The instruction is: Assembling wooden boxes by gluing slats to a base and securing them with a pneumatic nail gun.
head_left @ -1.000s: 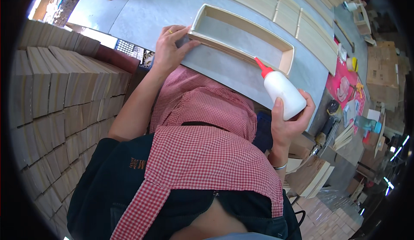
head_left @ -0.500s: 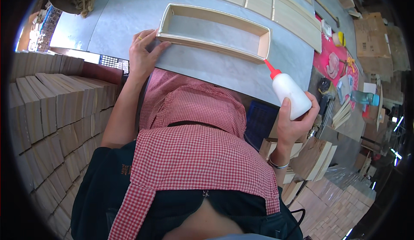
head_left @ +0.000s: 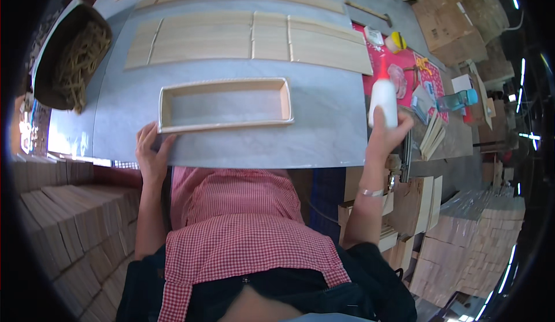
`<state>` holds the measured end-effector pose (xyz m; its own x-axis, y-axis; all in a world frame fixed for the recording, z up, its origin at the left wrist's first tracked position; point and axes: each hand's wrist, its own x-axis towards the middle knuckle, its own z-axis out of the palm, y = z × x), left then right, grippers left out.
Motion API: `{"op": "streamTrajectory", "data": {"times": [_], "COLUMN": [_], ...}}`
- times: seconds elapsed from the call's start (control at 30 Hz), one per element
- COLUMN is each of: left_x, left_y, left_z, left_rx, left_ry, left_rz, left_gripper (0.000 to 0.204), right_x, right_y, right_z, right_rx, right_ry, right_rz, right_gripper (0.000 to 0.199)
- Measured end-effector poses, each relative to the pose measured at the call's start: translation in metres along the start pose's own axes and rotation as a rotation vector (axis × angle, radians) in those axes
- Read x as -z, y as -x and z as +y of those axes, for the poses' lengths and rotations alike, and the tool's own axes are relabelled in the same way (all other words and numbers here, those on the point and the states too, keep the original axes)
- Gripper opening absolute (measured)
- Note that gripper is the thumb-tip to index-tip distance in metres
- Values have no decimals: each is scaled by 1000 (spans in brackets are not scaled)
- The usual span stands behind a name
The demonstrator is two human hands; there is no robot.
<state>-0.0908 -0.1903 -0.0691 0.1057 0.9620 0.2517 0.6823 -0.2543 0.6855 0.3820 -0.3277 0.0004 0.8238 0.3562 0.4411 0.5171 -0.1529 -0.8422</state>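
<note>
A long open wooden box frame (head_left: 224, 126) lies on the grey table (head_left: 324, 131) in front of me. My left hand (head_left: 150, 151) rests at the table's near edge, fingertips touching the frame's near-left corner. My right hand (head_left: 388, 134) grips a white glue bottle (head_left: 383, 98) with a red nozzle, held upright at the table's right edge, apart from the frame. A red checked apron covers my lap below.
Flat wooden panels (head_left: 248, 35) lie in rows behind the frame. A dark basket of sticks (head_left: 69, 56) sits far left. A red mat (head_left: 407, 73) with small items and cardboard boxes (head_left: 445, 15) are at right. Stacked wood pieces (head_left: 69, 218) flank me.
The glue bottle has left the frame's right end and swung upright toward the table's right edge. My left hand has slid from on the frame to its near-left corner.
</note>
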Motion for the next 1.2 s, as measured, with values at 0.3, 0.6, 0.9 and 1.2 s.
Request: {"op": "streamTrajectory", "data": {"times": [0.3,0.6,0.9,1.2], "left_x": [6,19,13,13], "left_y": [3,3,-10,-12], "left_z": [-9,-37,-31,-30], "left_rx": [7,161,218,171], "left_ry": [6,-14,-81,-84], "left_rz": [-65,-86,-97,-124], "left_gripper": [46,44,41,44], "right_x": [-56,-21,226,297], "right_y": [-201,-251,-139,145], "right_z": [118,209,146,244], "right_rx": [189,170,137,-1032], "right_ry": [506,1273,861,1072], "right_rz": [-12,-536,109,-145], "right_gripper": [43,42,33,84]}}
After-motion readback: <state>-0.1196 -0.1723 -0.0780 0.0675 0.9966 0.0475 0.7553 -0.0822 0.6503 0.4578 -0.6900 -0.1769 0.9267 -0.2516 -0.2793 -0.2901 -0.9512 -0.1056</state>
